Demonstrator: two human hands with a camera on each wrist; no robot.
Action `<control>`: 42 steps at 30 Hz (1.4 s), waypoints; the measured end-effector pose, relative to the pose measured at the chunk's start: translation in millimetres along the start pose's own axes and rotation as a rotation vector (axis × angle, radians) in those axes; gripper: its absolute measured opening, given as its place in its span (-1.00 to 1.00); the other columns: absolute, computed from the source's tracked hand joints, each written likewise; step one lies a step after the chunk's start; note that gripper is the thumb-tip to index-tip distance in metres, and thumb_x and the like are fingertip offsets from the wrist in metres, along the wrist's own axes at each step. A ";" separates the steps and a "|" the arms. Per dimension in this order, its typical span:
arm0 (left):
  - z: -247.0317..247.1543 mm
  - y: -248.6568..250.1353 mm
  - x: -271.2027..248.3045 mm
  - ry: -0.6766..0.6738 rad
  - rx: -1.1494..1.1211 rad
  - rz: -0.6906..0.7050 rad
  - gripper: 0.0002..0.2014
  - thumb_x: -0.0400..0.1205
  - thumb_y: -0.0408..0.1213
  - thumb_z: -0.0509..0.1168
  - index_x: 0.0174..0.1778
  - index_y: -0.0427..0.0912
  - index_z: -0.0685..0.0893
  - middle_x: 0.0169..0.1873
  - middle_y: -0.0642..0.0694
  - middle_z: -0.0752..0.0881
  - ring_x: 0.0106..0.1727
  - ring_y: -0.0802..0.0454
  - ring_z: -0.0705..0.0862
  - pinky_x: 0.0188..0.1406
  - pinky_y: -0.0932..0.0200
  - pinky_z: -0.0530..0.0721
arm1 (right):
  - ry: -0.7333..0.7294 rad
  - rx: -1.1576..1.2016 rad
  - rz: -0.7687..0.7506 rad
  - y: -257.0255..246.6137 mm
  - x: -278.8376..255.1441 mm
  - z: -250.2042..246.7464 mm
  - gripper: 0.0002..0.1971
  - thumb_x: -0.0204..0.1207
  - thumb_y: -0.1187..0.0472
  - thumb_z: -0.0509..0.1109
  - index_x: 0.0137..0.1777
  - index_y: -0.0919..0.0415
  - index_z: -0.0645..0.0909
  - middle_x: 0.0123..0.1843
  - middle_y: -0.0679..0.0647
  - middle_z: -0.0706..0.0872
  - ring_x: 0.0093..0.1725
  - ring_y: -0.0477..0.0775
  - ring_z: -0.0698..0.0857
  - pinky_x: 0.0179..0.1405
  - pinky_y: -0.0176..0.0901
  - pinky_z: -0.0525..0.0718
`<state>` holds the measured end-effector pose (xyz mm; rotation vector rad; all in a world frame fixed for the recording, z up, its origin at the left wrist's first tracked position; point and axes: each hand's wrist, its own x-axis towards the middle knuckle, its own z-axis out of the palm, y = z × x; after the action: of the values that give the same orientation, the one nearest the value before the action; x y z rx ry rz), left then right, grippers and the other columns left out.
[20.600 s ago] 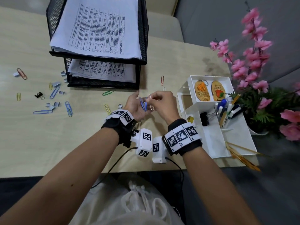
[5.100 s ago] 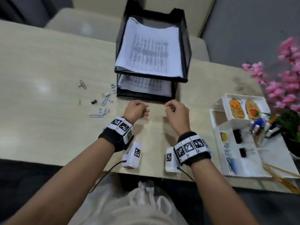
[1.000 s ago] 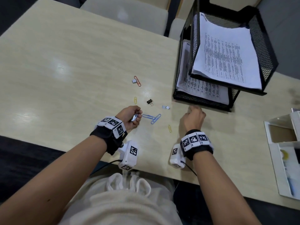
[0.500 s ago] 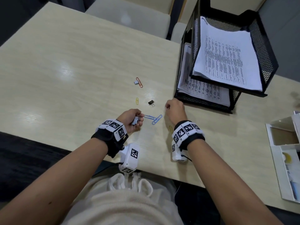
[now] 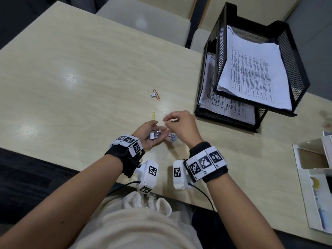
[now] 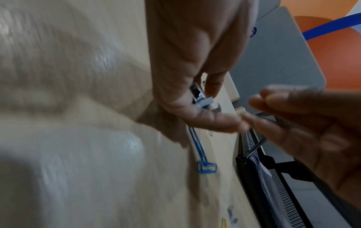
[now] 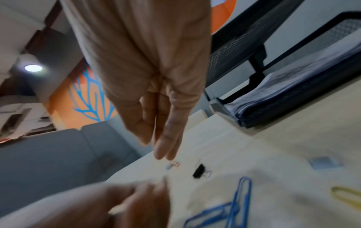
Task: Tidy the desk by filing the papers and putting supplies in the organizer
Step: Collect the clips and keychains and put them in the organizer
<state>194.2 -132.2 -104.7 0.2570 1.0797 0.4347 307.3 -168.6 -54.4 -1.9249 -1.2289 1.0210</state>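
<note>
— What do you see from your side, biggest things first?

— I see the desk (image 5: 89, 72), pale wood. At its far right stands the black mesh paper tray (image 5: 294, 56), two levels, and printed papers (image 5: 251, 76) lie in both. At the right edge a part of the white organizer (image 5: 305, 177) shows.

— And my hands?

— My left hand (image 5: 150, 134) is near the front edge, palm up and cupped, fingers half curled around several small silver staple blocks (image 5: 154, 135). My right hand (image 5: 181, 126) is just beside it, a little higher. Its thumb and forefinger are pressed together in a pinch; I cannot tell what is between them, it is too small and blurred.

— What lies loose?

— Two blue paper clips (image 5: 172, 137) under the right hand, a black binder clip (image 7: 199, 170), a yellow clip (image 5: 153, 115) beyond the left hand, and further away an orange clip (image 5: 156, 95) touching one more silver block (image 5: 152, 95).
</note>
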 end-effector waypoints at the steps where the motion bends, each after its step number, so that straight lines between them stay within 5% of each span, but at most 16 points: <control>1: -0.5 1.4 0.1 0.017 0.025 -0.008 -0.61 0.72 -0.22 0.03 -0.37 -0.32 0.52 -0.72 -0.15 0.63 -0.78 0.11 0.58 -0.79 0.44 0.54 | 0.060 0.016 0.011 2.6 4.1 -7.6 -0.75 0.39 0.48 0.34 -0.31 0.12 0.72 -0.14 0.17 0.74 -0.19 0.17 0.70 -0.15 0.15 0.81; 5: -6.9 7.0 1.6 0.011 0.160 -0.058 -0.62 0.71 -0.19 -0.02 -0.47 -0.12 0.31 -0.87 0.02 0.39 -0.91 0.22 0.28 -0.93 0.50 0.12 | 0.252 -0.149 0.091 33.6 15.2 -48.7 -0.81 0.37 0.46 0.35 -0.17 0.27 0.76 -0.30 0.12 0.68 -0.26 0.12 0.63 0.05 0.20 0.73; 11: -3.8 7.7 5.3 -0.005 0.206 -0.087 -0.61 0.71 -0.17 -0.04 -0.49 -0.07 0.23 -0.90 0.04 0.23 -0.93 0.23 0.16 -0.94 0.44 0.01 | 0.121 -0.458 0.252 65.9 -7.3 -38.3 -0.87 0.31 0.36 0.45 -0.14 0.26 0.75 -0.06 0.23 0.78 0.06 0.20 0.68 -0.02 -0.23 0.54; 16: -3.7 12.1 5.9 0.034 0.176 -0.036 -0.62 0.71 -0.20 -0.01 -0.48 -0.11 0.30 -0.89 0.02 0.35 -0.90 0.22 0.27 -0.90 0.51 0.15 | 0.142 -0.398 0.244 58.0 0.3 -24.0 -0.84 0.33 0.50 0.31 -0.20 0.39 0.72 -0.06 0.30 0.76 0.04 0.21 0.65 -0.18 -0.33 0.39; 20: -15.4 23.9 0.7 0.093 0.015 0.034 -0.66 0.70 -0.28 0.01 -0.41 -0.21 0.40 -0.68 -0.06 0.50 -0.74 0.13 0.46 -0.80 0.50 0.38 | 0.129 -0.355 0.092 17.5 34.4 -12.7 -0.90 0.31 0.45 0.36 -0.29 0.28 0.68 -0.24 0.21 0.71 -0.13 0.12 0.58 -0.35 -0.30 0.30; 25: -40.1 39.8 -9.5 0.176 -0.133 0.127 -0.71 0.73 -0.36 0.00 -0.29 -0.33 0.46 -0.37 -0.23 0.55 -0.75 0.06 0.62 -0.77 0.43 0.57 | 0.028 -0.468 -0.140 -36.2 95.3 19.9 -0.77 0.40 0.42 0.38 0.06 0.39 0.69 0.16 0.27 0.68 0.13 0.19 0.55 0.09 -0.18 0.46; 28: -55.2 48.9 -15.9 0.207 -0.168 0.140 -0.71 0.73 -0.36 0.03 -0.26 -0.39 0.50 -0.52 -0.28 0.71 -0.68 0.05 0.71 -0.79 0.40 0.58 | -0.119 -0.646 -0.226 -44.0 122.0 39.0 -0.67 0.49 0.44 0.28 0.26 0.35 0.63 0.31 0.28 0.59 0.34 0.26 0.55 0.23 -0.11 0.50; 32: -64.9 56.9 -18.4 0.231 -0.161 0.140 -0.71 0.74 -0.35 0.01 -0.26 -0.36 0.48 -0.66 -0.23 0.71 -0.68 0.09 0.71 -0.76 0.40 0.61 | -0.222 -0.876 -0.294 -40.0 129.0 48.9 -0.73 0.54 0.44 0.14 0.08 0.48 0.65 0.16 0.38 0.63 0.15 0.36 0.63 0.05 0.01 0.57; 34: -64.3 58.4 -18.3 0.226 -0.146 0.124 -0.71 0.74 -0.34 -0.01 -0.26 -0.34 0.46 -0.54 -0.25 0.73 -0.57 0.05 0.76 -0.65 0.41 0.67 | -0.215 -0.888 -0.294 -38.4 127.5 47.6 -0.74 0.53 0.42 0.14 0.01 0.51 0.64 0.11 0.39 0.64 0.10 0.38 0.63 0.01 0.04 0.59; 37: -58.7 57.4 -15.9 0.205 -0.144 0.092 -0.68 0.76 -0.32 -0.05 -0.25 -0.35 0.45 -0.04 -0.33 0.67 0.09 -0.14 0.71 -0.06 0.25 0.67 | -0.197 -0.817 -0.244 -32.7 124.7 42.8 -0.80 0.44 0.45 0.22 -0.06 0.49 0.65 0.03 0.38 0.69 0.07 0.35 0.64 -0.05 -0.03 0.59; 39: -52.0 54.9 -12.8 0.175 -0.145 0.085 -0.66 0.76 -0.31 -0.07 -0.22 -0.38 0.48 0.19 -0.41 0.61 0.34 -0.25 0.60 0.10 0.08 0.58 | -0.141 -0.657 -0.214 -30.0 116.7 37.9 -0.85 0.36 0.47 0.30 -0.13 0.45 0.67 -0.08 0.32 0.72 0.00 0.28 0.65 -0.09 -0.11 0.56; 42: -39.9 51.3 -8.1 0.113 -0.180 0.089 -0.62 0.77 -0.26 -0.08 -0.19 -0.41 0.50 0.14 -0.44 0.62 0.17 -0.29 0.68 0.05 0.09 0.62 | -0.095 -0.370 -0.231 -35.5 91.0 28.0 -0.90 0.29 0.44 0.41 -0.19 0.40 0.70 -0.33 0.11 0.65 -0.29 -0.05 0.60 -0.26 -0.38 0.49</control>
<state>144.3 -90.8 -95.5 0.1222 1.1345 0.6293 291.8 -68.7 -64.1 -1.9574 -1.7492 0.8146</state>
